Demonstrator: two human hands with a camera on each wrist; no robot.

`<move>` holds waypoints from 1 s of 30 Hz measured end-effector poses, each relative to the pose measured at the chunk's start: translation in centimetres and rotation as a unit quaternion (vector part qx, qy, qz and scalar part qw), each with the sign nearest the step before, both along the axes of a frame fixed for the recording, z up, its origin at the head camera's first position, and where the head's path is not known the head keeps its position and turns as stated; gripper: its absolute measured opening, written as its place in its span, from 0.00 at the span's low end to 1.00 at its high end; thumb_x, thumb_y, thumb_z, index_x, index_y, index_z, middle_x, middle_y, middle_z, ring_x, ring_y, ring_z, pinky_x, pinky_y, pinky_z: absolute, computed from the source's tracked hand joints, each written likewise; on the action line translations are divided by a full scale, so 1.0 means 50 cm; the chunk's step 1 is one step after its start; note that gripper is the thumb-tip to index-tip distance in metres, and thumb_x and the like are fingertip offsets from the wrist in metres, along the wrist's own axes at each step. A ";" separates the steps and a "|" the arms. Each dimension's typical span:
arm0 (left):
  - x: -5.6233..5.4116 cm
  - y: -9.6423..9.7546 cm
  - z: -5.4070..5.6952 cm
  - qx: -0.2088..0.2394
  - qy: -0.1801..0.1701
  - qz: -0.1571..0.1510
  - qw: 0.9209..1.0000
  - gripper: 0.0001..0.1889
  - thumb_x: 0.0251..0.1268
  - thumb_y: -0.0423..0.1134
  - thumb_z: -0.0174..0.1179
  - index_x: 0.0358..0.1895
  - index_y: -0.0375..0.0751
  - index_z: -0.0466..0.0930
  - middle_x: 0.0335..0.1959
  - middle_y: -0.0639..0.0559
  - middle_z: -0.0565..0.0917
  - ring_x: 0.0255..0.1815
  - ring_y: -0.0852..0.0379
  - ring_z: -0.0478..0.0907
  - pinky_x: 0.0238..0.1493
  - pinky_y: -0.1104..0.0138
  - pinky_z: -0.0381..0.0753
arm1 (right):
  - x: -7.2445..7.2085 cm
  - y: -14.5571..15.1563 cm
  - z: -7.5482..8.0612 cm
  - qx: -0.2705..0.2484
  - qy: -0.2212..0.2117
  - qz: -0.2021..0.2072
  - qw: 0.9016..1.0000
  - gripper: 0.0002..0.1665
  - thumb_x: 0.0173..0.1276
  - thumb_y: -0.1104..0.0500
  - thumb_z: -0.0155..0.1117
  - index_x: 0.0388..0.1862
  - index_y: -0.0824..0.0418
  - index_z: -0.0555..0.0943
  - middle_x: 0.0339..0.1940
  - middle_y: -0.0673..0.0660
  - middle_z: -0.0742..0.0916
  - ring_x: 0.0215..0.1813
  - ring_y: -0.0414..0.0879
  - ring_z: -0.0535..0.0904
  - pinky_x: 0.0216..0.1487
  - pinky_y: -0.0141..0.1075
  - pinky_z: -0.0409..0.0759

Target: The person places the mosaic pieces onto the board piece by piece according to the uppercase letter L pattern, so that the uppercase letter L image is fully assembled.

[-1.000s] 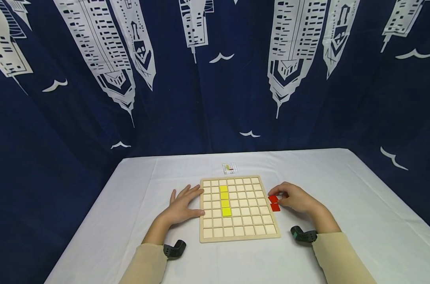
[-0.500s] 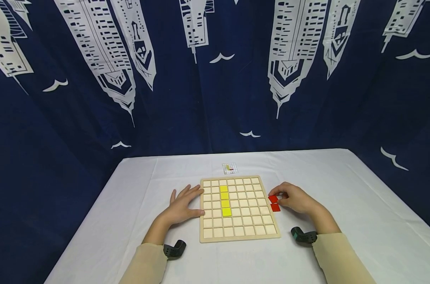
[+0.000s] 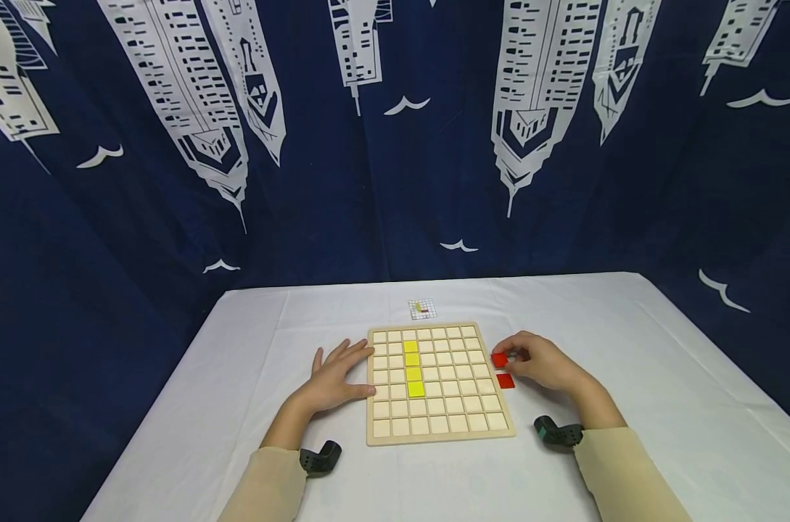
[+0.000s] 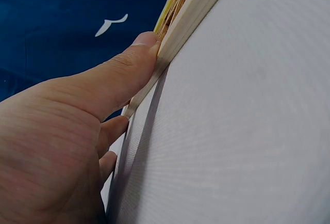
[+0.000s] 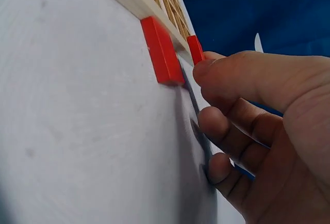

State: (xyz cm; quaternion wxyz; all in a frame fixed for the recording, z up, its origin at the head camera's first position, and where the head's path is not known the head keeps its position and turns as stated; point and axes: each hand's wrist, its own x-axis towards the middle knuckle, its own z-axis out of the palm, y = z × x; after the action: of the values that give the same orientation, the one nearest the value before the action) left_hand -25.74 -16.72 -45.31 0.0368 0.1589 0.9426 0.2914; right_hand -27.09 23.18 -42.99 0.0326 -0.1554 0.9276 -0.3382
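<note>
A wooden grid board [image 3: 440, 438] lies on the white table, with a column of yellow square tiles [image 3: 413, 374] set in its cells. Along the board's left edge rests my left hand [image 3: 331, 380], fingers spread and thumb touching the frame, as the left wrist view also shows. My right hand [image 3: 543, 362] pinches a red square tile [image 5: 195, 49] between thumb and fingers, just off the board's right edge. A second red tile [image 3: 505, 381] lies flat on the table below it, close to the board's frame.
Behind the board lies a small card [image 3: 422, 309] printed with a grid and a coloured pattern. A navy curtain [image 3: 368, 181] with white building prints hangs past the table's far edge. Each wrist wears a black camera.
The pinched red tile has risen slightly and moved away from the other red tile, opening a gap between them. The left hand and the board have stayed put.
</note>
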 end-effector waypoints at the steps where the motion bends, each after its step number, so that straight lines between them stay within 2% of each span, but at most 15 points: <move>1: 0.000 0.000 0.000 0.000 0.000 0.000 1.000 0.41 0.55 0.54 0.72 0.73 0.52 0.69 0.80 0.51 0.61 0.84 0.43 0.45 0.78 0.35 0.25 | 0.000 -0.001 0.000 -0.001 0.003 0.000 1.000 0.15 0.62 0.67 0.67 0.48 0.58 0.85 0.45 0.55 0.84 0.41 0.46 0.72 0.39 0.30 0.73; 17: -0.002 0.001 -0.006 -0.005 0.001 0.004 1.000 0.41 0.54 0.54 0.73 0.73 0.52 0.69 0.80 0.51 0.62 0.84 0.44 0.46 0.78 0.35 0.26 | 0.019 -0.062 0.023 -0.034 0.004 0.054 0.998 0.16 0.61 0.61 0.74 0.48 0.58 0.85 0.41 0.54 0.84 0.38 0.44 0.72 0.34 0.29 0.73; 30: -0.004 -0.001 -0.005 -0.009 -0.005 0.005 1.000 0.42 0.54 0.55 0.72 0.74 0.53 0.68 0.80 0.52 0.61 0.84 0.44 0.44 0.78 0.36 0.24 | 0.028 -0.107 0.030 -0.045 0.004 0.093 0.995 0.16 0.60 0.65 0.73 0.47 0.58 0.84 0.39 0.55 0.83 0.37 0.44 0.73 0.34 0.28 0.73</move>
State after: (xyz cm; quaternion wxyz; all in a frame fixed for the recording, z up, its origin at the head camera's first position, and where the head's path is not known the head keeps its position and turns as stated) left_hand -25.96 -16.77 -45.57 0.0413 0.1525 0.9457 0.2840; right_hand -25.70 17.81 -41.47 0.0534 -0.2435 0.8930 -0.3747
